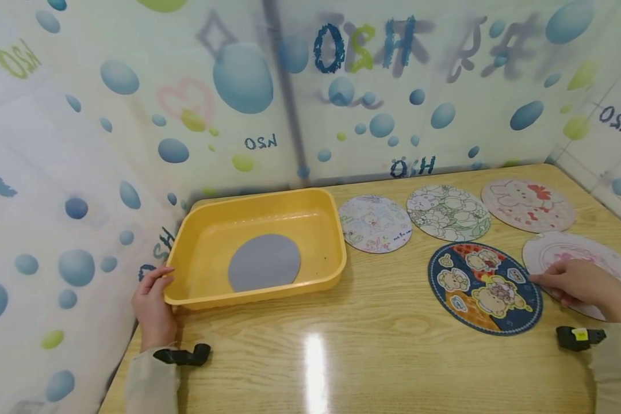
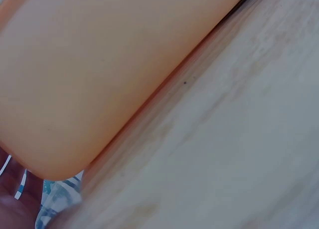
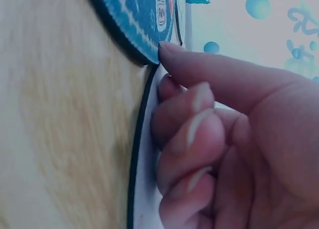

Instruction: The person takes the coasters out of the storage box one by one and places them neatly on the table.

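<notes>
At the left, the left hand (image 1: 154, 307) holds the front left corner of a yellow plastic tray (image 1: 212, 298), its fingertips over the rim. A plain grey disc (image 1: 264, 261) lies inside on the tray's floor. The right hand (image 1: 590, 287) pinches the right edge of a dark blue round mat (image 1: 483, 287) printed with cartoon bears. In the right wrist view the thumb lies on the mat's edge (image 3: 142, 27) and the other fingers (image 3: 187, 139) are curled. Beneath that hand lies a white and pink round mat (image 1: 548, 247). The left wrist view shows the tray's outer wall (image 2: 89, 79).
Behind the blue mat, a pale doodled mat (image 1: 375, 224), a green floral mat (image 1: 449, 213) and a pink rabbit mat (image 1: 528, 205) lie in a row. All stand on a wooden table (image 1: 383, 356). A bubble-patterned curtain (image 1: 310, 115) encloses the table's back and sides.
</notes>
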The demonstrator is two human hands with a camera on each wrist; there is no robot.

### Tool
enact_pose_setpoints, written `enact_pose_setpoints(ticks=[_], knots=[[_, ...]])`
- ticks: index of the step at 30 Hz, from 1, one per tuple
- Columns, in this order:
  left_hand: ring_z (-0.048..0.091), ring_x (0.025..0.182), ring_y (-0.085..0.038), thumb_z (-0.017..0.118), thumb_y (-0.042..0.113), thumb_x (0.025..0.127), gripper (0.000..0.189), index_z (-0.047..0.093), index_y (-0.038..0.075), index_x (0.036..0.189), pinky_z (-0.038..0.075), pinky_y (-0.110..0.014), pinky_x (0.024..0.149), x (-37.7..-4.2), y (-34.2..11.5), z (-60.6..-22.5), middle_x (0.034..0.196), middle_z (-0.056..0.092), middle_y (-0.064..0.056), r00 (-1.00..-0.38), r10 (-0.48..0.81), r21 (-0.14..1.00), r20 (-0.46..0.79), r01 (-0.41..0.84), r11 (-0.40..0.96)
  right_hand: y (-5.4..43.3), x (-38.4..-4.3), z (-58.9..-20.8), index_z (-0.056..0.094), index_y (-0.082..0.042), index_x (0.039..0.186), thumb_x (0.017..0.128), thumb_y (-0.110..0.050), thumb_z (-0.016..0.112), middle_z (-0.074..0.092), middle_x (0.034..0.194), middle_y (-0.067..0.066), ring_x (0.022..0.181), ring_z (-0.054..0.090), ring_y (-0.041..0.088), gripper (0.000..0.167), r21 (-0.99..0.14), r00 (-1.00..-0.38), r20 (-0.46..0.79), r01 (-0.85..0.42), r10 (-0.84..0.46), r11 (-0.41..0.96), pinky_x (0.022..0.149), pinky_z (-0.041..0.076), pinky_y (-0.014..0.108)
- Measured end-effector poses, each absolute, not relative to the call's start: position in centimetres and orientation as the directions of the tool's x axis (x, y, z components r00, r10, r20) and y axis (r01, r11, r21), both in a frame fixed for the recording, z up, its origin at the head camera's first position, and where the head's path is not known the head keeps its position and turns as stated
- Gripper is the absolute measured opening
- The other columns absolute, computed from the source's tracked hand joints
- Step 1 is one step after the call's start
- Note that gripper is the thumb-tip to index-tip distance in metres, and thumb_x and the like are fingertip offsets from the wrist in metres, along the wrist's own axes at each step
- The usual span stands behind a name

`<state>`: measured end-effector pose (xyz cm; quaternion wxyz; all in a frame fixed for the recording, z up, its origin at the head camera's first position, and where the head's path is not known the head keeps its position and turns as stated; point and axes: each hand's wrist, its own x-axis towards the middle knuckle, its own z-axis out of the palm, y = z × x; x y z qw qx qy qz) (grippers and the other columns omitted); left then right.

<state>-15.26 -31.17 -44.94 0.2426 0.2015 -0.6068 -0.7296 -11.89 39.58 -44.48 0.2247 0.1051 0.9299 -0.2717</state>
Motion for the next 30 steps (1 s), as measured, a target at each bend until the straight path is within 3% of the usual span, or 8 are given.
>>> enact_pose_setpoints(ticks=[8, 14, 18, 25, 30], knots=[[0.045, 0.108, -0.019, 0.056, 0.007, 0.085, 0.021, 0.061, -0.005, 0.102, 0.047, -0.019, 0.078, -15.2, -31.3, -45.1, 0.118, 0.051, -0.009, -0.801, -0.599, 0.98, -0.008, 0.112, -0.163, 39.0, -12.3, -44.2, 0.059, -0.007, 0.074, 0.079, -0.056, 0.053, 0.054, 0.059, -0.002, 0.051, 0.049, 0.01, 0.049, -0.486, -0.859, -0.511, 0.319, 0.032, 0.814, 0.046, 0.041, 0.023], [0.046, 0.107, -0.019, 0.056, 0.007, 0.085, 0.021, 0.062, -0.005, 0.101, 0.047, -0.019, 0.079, -15.3, -31.3, -45.0, 0.117, 0.052, -0.01, -0.799, -0.602, 0.98, -0.009, 0.113, -0.164, 38.1, -12.4, -44.0, 0.06, -0.005, 0.08, 0.083, -0.053, 0.05, 0.056, 0.062, -0.002, 0.055, 0.052, 0.012, 0.05, -0.522, -0.881, -0.472, 0.298, 0.02, 0.799, 0.048, 0.042, 0.025], [0.045, 0.108, -0.019, 0.057, 0.007, 0.084, 0.02, 0.062, -0.005, 0.1, 0.046, -0.018, 0.079, -15.4, -31.3, -45.0, 0.117, 0.053, -0.01, -0.799, -0.602, 0.979, -0.006, 0.118, -0.167, 37.9, -12.4, -43.7, 0.058, -0.006, 0.077, 0.085, -0.054, 0.044, 0.055, 0.061, -0.001, 0.052, 0.051, 0.013, 0.051, -0.522, -0.891, -0.455, 0.281, 0.016, 0.805, 0.047, 0.042, 0.025], [0.043, 0.11, -0.019, 0.056, 0.007, 0.084, 0.021, 0.062, -0.004, 0.101, 0.046, -0.017, 0.079, -15.5, -31.3, -44.9, 0.118, 0.052, -0.009, -0.801, -0.598, 0.978, -0.018, 0.111, -0.178, 36.4, -12.6, -43.2, 0.054, -0.003, 0.08, 0.09, -0.052, 0.033, 0.054, 0.065, 0.002, 0.055, 0.053, 0.016, 0.054, -0.593, -0.934, -0.356, 0.237, 0.014, 0.77, 0.048, 0.043, 0.027], [0.043, 0.111, -0.018, 0.056, 0.006, 0.084, 0.021, 0.062, -0.004, 0.101, 0.046, -0.016, 0.079, -15.4, -31.3, -44.9, 0.118, 0.052, -0.009, -0.8, -0.599, 0.977, -0.022, 0.109, -0.182, 35.1, -12.8, -42.8, 0.053, 0.001, 0.083, 0.092, -0.048, 0.034, 0.055, 0.068, 0.007, 0.057, 0.053, 0.017, 0.053, -0.653, -0.967, -0.256, 0.169, -0.006, 0.738, 0.049, 0.045, 0.03]])
